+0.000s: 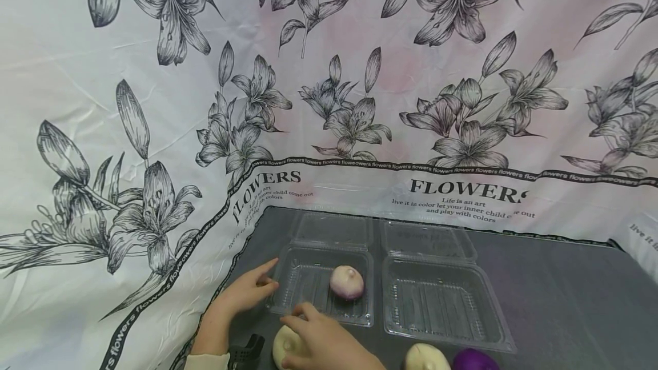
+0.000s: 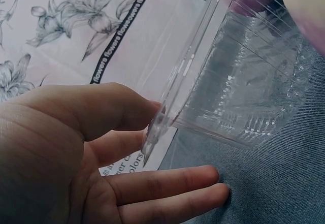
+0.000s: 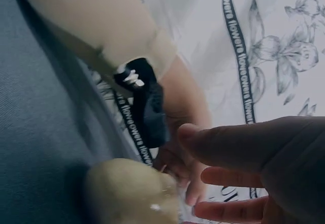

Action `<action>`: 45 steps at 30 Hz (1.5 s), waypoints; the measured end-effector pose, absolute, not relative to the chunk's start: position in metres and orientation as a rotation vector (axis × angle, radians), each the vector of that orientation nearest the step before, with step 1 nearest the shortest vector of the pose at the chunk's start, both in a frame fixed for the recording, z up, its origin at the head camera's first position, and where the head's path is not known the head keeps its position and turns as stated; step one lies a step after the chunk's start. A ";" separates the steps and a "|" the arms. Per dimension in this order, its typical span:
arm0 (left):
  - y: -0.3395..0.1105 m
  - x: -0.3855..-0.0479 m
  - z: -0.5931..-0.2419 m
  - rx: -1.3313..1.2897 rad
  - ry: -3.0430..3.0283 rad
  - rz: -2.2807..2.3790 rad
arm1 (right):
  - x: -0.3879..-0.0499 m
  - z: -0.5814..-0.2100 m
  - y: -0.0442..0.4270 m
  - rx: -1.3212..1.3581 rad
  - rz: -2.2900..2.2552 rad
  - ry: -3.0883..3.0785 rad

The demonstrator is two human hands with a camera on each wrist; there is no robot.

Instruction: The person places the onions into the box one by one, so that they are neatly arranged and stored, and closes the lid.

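Observation:
My left hand (image 1: pixel 249 289) is at the left edge of a clear plastic container (image 1: pixel 321 318) with its lid folded back. In the left wrist view, the thumb and index finger pinch the container's rim (image 2: pixel 175 94), while the other fingers stretch out beneath. Inside the container, toward its right side, sits a round white-and-purple vegetable (image 1: pixel 346 282), like a turnip or onion. My right hand (image 1: pixel 326 340) hovers over a pale yellowish round vegetable (image 1: pixel 284 346) in front of the container. Its thumb and fingers are spread, apart from that vegetable in the right wrist view (image 3: pixel 132 191).
A second clear container (image 1: pixel 442 336), lid folded back, lies to the right of the first. At the near edge are another pale round vegetable (image 1: pixel 425 357) and a deep purple one (image 1: pixel 474 360). Flower-printed cloth (image 1: pixel 360 73) walls the back and left of the grey table (image 1: pixel 565 290).

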State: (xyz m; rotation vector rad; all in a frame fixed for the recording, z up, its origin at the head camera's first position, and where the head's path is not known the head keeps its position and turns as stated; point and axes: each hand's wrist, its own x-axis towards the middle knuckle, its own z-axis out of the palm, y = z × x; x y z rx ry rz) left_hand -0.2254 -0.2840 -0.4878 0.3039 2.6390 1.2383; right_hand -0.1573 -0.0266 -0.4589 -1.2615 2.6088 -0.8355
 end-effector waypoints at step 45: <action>-0.285 -0.228 -0.492 0.288 2.647 1.213 | -0.154 -0.482 -0.045 -1.378 -0.310 2.800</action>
